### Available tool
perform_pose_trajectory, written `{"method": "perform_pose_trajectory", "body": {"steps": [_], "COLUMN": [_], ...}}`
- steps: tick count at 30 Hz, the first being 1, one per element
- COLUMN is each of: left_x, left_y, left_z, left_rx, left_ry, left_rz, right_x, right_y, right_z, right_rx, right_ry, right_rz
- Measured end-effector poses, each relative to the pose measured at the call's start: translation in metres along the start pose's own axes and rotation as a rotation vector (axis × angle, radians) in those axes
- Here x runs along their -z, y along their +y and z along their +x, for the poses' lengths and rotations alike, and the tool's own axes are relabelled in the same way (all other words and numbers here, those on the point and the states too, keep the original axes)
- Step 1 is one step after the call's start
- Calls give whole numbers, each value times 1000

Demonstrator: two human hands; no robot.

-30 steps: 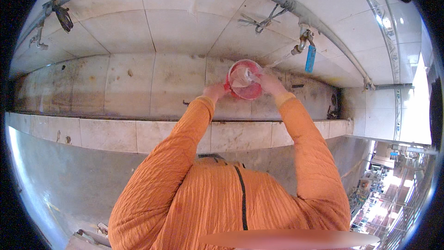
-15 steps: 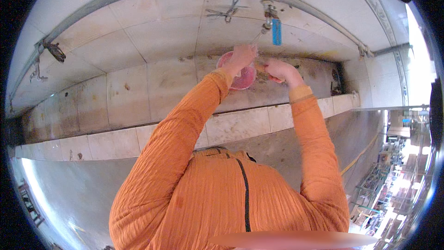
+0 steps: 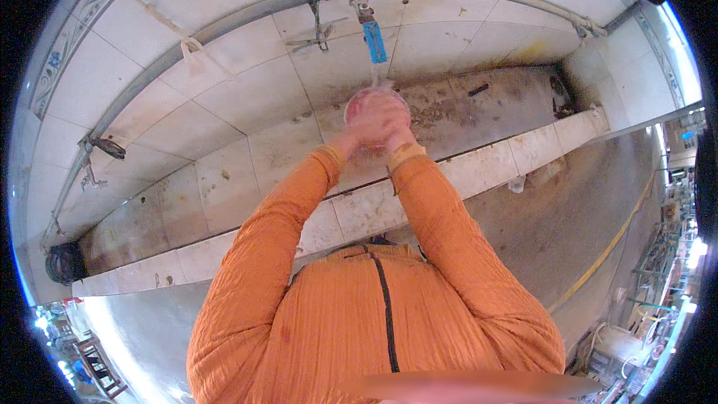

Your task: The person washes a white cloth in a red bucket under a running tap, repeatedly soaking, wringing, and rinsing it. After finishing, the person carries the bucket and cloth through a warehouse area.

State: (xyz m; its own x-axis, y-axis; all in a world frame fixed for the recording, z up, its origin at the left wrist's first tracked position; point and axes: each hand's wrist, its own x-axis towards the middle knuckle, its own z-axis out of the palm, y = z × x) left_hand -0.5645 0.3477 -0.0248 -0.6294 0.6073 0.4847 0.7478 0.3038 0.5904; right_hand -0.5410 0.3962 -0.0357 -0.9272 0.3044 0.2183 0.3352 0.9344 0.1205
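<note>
My left hand (image 3: 364, 121) and my right hand (image 3: 396, 126) are brought together over a round pink bowl (image 3: 354, 103) in the tiled trough. They overlap and look blurred, so the fingers cannot be told apart. Anything between the palms is hidden. The hands cover most of the bowl; part of its rim shows around them. Just above hangs a tap with a blue lever (image 3: 375, 43), and a pale stream seems to run from it toward the hands.
A pipe (image 3: 262, 6) runs along the tiled wall, with another fitting (image 3: 109, 147) at the left. The trough's raised tiled ledge (image 3: 366, 212) lies between me and the bowl. A dark round object (image 3: 65, 262) sits at the far left end. Dark debris (image 3: 479, 90) lies right of the bowl.
My right hand has moved left, from beside the bowl to meet my left hand over it. The view has shifted, so the tap appears farther left.
</note>
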Motion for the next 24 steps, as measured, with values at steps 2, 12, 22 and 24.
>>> {"method": "perform_pose_trajectory", "body": {"steps": [2,12,22,24], "left_x": [-4,25,6,-19], "left_y": [-9,55,-106,-87], "left_z": [5,-19,29,53], "left_rx": [-113,1322,1151,752], "left_ry": [-95,-119,-213,-312], "left_rz": [57,-1781,-1253,-427], "right_x": [-15,-33,16,8], "right_y": [23,-3,48,109], "right_z": [6,23,25,4], "right_rx": [292,-84,-593,-337], "right_ry": [260,394,-701,-562], "right_rz": [-268,-337,1657,1305]}}
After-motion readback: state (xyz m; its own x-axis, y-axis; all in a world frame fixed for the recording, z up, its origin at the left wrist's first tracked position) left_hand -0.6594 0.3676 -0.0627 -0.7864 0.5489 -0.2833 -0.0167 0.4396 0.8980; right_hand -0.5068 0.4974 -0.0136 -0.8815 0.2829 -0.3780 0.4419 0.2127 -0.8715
